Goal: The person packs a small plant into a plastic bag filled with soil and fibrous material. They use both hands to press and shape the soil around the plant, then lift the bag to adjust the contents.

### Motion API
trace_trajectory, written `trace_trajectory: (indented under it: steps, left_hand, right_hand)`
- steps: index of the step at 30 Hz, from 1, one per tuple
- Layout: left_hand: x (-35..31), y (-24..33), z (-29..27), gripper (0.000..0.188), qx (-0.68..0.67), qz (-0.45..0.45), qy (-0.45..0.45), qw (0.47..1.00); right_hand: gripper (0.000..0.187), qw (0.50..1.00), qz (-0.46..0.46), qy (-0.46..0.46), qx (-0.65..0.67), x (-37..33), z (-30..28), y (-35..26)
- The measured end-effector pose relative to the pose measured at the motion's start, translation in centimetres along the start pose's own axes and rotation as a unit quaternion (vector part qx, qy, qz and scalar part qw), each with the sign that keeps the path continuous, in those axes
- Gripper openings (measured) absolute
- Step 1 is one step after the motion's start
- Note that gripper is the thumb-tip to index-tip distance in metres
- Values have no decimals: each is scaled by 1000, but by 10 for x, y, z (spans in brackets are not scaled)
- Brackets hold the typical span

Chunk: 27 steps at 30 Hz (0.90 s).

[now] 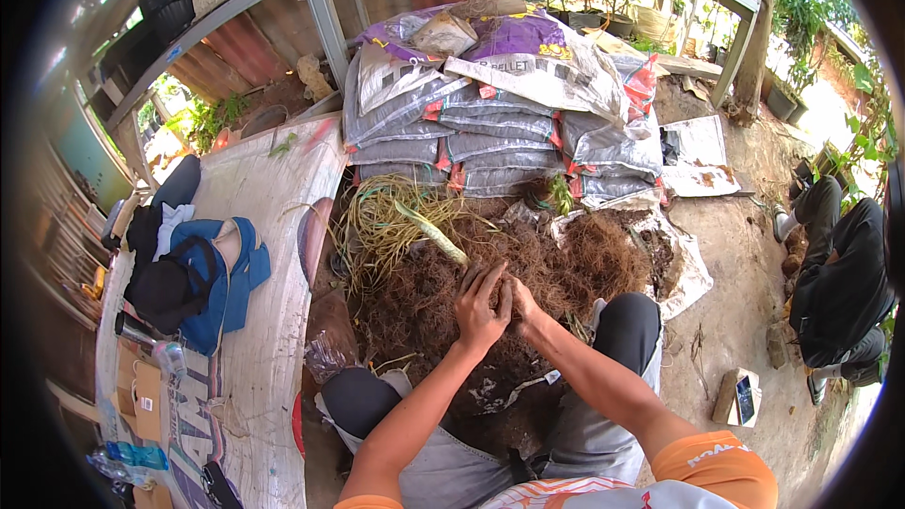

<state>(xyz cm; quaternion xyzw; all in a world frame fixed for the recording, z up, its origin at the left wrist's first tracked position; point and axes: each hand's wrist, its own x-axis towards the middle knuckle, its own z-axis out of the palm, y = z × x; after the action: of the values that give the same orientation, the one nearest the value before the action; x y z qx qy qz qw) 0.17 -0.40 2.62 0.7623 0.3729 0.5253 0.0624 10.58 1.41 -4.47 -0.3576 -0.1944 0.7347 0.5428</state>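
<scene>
Well, sacks (pixel 500 123): a big gray pile, straight ahead of the left grip (pixel 482 313) and the right grip (pixel 524 305).
Brown roots (pixel 603 254): a messy heap, on both sides of the grips and in front of them.
Dry strands (pixel 377 236): a yellow tangle, ahead of the grips and off to their left.
Both grips: pressed close together, bent in narrow; I cannot tell what is inside them.
Stalk (pixel 434 234): pale green, just ahead and a bit left of the grips; it slants, far tip leaning left.
Stalk's near end: points back at the grips, with the left one nearer; touching or not, I cannot tell.
</scene>
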Motion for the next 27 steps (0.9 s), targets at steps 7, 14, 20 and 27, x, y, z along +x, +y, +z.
trace_trajectory:
  steps: [7, 14, 20, 27]
  left_hand:
    - [-8, 0, 5, 31, 28, -6, -29, 999]
    - [1, -9, 0, 34, -104, -23, -110, 988]
    - [2, -15, -6, 33, -47, 84, -128, 987]
    - [-16, -16, 9, 11, -22, 107, -22, 994]
  right_hand:
    - [41, 987, -45, -87, 128, -2, -4, 4]
    - [37, 984, -5, -80, 162, -9, -7, 1]
    - [34, 970, 32, -124, 205, -5, -14, 3]
    - [23, 962, 68, -149, 216, -12, -27, 2]
